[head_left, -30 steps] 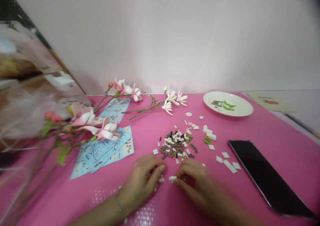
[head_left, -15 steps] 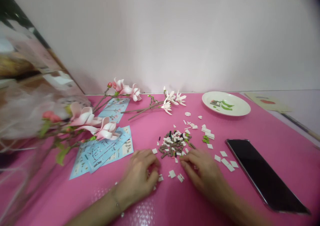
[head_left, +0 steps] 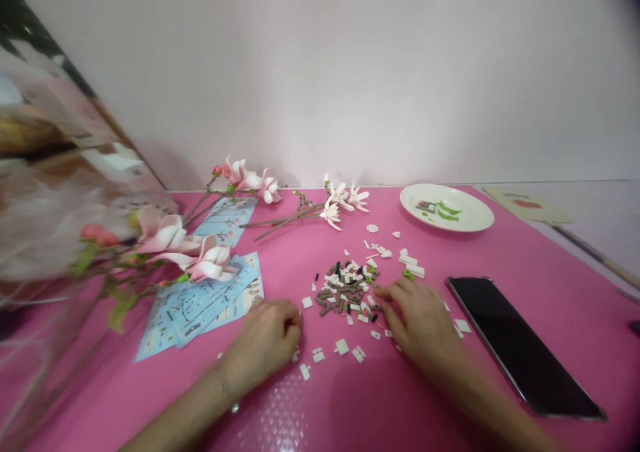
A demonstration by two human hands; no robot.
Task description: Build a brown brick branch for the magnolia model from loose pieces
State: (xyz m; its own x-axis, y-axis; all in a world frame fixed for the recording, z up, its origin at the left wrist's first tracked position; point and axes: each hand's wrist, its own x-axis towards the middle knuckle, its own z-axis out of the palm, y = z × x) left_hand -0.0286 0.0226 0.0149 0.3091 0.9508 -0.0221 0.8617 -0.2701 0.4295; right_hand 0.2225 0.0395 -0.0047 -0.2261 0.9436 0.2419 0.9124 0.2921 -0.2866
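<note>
The left hand curled, hiding any grip; the right hand bent at the pile's edge, its hold unclear.

Looking soft and fairly bright — paling across the wall, glinting off and faintly shadowing the pink tabletop — while rendering the heap of pieces slightly soft, smearing the flower branches at left, and darkening at the top right corner.

Place type: appears domestic, a home hobby corner; not confirmed.
Worktop: pink-covered, against a plain pale wall.
Hobby material: brick-built flowers, loose toy bricks, printed instruction sheets.
Household articles: white plate, smartphone, plastic bag.
</note>
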